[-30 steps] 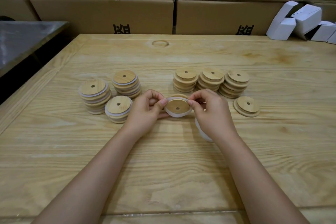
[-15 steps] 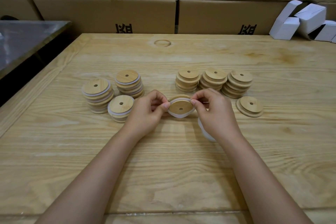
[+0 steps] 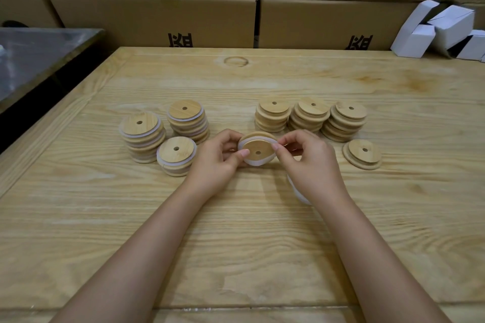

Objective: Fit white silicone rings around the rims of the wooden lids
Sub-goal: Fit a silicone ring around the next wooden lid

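A round wooden lid (image 3: 258, 148) with a small centre hole is held upright-tilted between both hands, above the middle of the table. A white silicone ring (image 3: 259, 162) wraps its rim. My left hand (image 3: 219, 162) pinches the lid's left edge. My right hand (image 3: 309, 162) pinches the ring at the upper right edge. More white rings (image 3: 298, 193) show under my right wrist, mostly hidden. Three stacks of ringed lids (image 3: 143, 134) stand on the left. Three stacks of bare lids (image 3: 309, 113) stand on the right, with a single bare lid (image 3: 363, 153) beside them.
The wooden table (image 3: 236, 244) has a raised border on its left side. Cardboard boxes (image 3: 157, 16) line the far edge. White small cartons (image 3: 441, 29) lie at the back right. A dark metal surface (image 3: 34, 55) sits off the left edge.
The lid has turned a little in my fingers and the ring sits further around its rim. Both hands stay in about the same place.
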Demonstrator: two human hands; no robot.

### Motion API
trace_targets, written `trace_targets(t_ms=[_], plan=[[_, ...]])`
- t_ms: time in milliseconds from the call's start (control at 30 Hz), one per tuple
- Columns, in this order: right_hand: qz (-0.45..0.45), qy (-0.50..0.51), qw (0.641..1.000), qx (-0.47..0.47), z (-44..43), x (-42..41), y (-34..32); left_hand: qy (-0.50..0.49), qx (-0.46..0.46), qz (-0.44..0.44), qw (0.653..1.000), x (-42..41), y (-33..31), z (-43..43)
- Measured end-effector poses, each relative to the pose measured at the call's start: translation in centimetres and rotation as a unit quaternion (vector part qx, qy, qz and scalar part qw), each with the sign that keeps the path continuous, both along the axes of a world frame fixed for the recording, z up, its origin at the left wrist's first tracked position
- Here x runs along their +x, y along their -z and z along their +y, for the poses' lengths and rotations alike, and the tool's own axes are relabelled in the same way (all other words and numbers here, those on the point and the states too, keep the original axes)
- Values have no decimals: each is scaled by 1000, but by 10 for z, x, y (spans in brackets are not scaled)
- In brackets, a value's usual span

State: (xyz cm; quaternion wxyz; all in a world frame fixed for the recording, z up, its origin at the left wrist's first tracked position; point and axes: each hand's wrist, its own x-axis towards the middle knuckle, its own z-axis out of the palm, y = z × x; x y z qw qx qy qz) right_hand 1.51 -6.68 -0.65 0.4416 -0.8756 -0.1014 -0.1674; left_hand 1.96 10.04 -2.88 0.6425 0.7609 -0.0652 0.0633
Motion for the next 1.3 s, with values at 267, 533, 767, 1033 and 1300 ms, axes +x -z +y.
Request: trace_targets(t_ms=[267,533,767,1033,1300], plan=[[18,-5,998,52,1,-3,-2,10,-86,8,996,1,1,0],[52,-12,992,118,2,-3,-3,0,-152,39,988,2,-2,-3],[8,-25,997,68,4,-6,-7,17,-196,53,979,0,-3,-1],[1,-17,997,79,4,-13,-13,79,-212,62,972,-2,-6,2],[-24,-29,999,17,12,-17,-14,83,-75,3,994,-8,-8,-4]])
